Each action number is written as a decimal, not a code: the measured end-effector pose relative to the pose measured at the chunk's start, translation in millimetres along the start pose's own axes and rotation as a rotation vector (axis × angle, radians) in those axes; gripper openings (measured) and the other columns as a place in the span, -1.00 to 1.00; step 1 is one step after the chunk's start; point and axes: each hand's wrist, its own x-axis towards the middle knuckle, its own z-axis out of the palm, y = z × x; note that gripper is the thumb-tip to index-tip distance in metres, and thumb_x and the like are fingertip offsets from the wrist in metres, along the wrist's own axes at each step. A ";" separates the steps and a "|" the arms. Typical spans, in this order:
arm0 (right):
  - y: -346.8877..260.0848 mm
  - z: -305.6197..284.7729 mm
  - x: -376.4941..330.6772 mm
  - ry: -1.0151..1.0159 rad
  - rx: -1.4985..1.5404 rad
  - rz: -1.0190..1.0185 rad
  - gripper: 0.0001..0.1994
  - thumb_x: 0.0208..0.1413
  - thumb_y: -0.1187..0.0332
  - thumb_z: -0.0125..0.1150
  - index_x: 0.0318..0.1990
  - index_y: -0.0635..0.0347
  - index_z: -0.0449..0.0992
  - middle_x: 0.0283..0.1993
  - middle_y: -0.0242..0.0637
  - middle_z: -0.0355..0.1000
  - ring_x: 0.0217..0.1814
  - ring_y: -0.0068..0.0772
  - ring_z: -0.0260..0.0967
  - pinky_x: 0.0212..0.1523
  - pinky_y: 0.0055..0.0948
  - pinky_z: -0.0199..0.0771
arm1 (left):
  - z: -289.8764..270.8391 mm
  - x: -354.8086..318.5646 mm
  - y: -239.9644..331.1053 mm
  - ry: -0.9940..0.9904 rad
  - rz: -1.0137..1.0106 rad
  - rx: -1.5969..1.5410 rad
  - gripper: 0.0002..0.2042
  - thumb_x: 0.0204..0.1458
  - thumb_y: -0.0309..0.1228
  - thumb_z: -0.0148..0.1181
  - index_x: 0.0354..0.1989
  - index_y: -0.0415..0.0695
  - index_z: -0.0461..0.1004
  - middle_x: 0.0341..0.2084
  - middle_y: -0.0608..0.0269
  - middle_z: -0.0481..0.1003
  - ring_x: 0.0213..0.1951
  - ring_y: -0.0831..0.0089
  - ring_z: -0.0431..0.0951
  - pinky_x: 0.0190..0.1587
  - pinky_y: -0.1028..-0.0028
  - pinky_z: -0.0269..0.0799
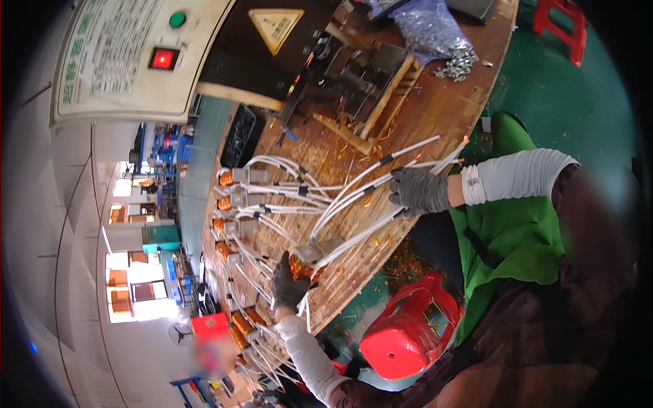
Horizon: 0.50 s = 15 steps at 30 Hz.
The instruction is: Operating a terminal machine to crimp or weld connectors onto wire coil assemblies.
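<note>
My left hand, in a dark grey glove, is closed around one end of a coil wound in copper-orange, with a silvery metal bracket. White wires run from that coil across the wooden table. Farther along them, my right hand, in a grey knitted glove, has its fingers wrapped round the white wires. Black sleeves band some wires, and bare copper shows at several ends. Several similar coils with metal brackets and white leads stand in a row beyond my left hand.
A machine with a dark panel and a lit red switch stands over the far side of the wooden table. A plastic bag spills small metal parts. A black bin sits at the edge. A red stool is below.
</note>
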 end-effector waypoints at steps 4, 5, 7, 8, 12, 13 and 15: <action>-1.4 -4.5 -31.9 0.078 0.067 0.022 -0.56 -0.13 0.06 0.24 -0.16 0.18 0.44 -0.08 -0.14 0.34 0.05 -0.06 0.25 0.04 -0.20 0.28 | -19.3 1.1 11.3 -0.068 -0.023 -0.052 -0.26 -0.32 -0.34 0.30 0.17 -0.17 0.19 -0.10 -0.14 0.40 -0.05 -0.07 0.40 -0.01 0.16 0.35; 0.0 -5.7 -38.0 0.099 0.108 0.031 -0.54 -0.13 0.06 0.24 -0.14 0.19 0.43 -0.07 -0.14 0.33 0.06 -0.05 0.25 0.06 -0.20 0.27 | -23.7 5.6 18.0 0.000 0.078 -0.073 -0.29 -0.31 -0.35 0.30 0.15 -0.17 0.21 -0.10 -0.12 0.40 -0.05 -0.06 0.40 -0.01 0.16 0.35; 4.3 -9.9 -47.1 0.197 0.148 0.015 -0.55 -0.12 0.05 0.23 -0.14 0.19 0.45 -0.08 -0.15 0.33 0.04 -0.07 0.25 0.05 -0.20 0.27 | -33.4 16.5 36.1 0.097 0.233 -0.086 -0.34 -0.28 -0.37 0.28 0.12 -0.18 0.26 -0.09 -0.10 0.40 -0.05 -0.05 0.41 -0.01 0.17 0.35; 8.3 -13.4 -52.1 0.216 0.183 -0.001 -0.57 -0.11 0.05 0.22 -0.17 0.19 0.45 -0.11 -0.16 0.34 0.02 -0.08 0.27 0.02 -0.19 0.29 | -31.8 24.5 50.7 0.137 0.174 -0.174 -0.46 -0.22 -0.42 0.23 0.05 -0.18 0.33 -0.08 -0.06 0.41 -0.06 -0.04 0.41 0.00 0.19 0.35; 44.3 -37.5 -66.6 0.284 0.285 0.000 -0.69 -0.06 0.11 0.17 -0.30 0.16 0.48 -0.24 -0.18 0.36 -0.13 -0.10 0.32 -0.14 -0.17 0.36 | 9.7 88.7 139.5 0.239 0.432 -0.277 -0.66 -0.07 -0.47 0.16 -0.06 -0.21 0.43 -0.15 -0.05 0.46 -0.06 0.03 0.44 0.00 0.22 0.36; 57.1 -45.2 -69.9 0.281 0.267 0.029 -0.72 -0.05 0.13 0.16 -0.32 0.15 0.48 -0.26 -0.18 0.36 -0.16 -0.11 0.33 -0.17 -0.17 0.37 | 25.0 107.0 166.3 0.153 0.451 -0.333 -0.66 -0.09 -0.49 0.16 -0.06 -0.20 0.43 -0.14 -0.06 0.46 -0.06 0.03 0.43 0.02 0.20 0.33; 84.1 -60.6 -74.9 0.291 0.225 0.101 -0.77 -0.04 0.17 0.14 -0.38 0.13 0.48 -0.32 -0.19 0.36 -0.23 -0.11 0.34 -0.24 -0.18 0.39 | 55.4 141.2 220.9 0.168 0.670 -0.326 -0.69 -0.08 -0.45 0.10 -0.09 -0.16 0.42 -0.19 -0.04 0.45 -0.13 0.03 0.43 -0.04 0.17 0.31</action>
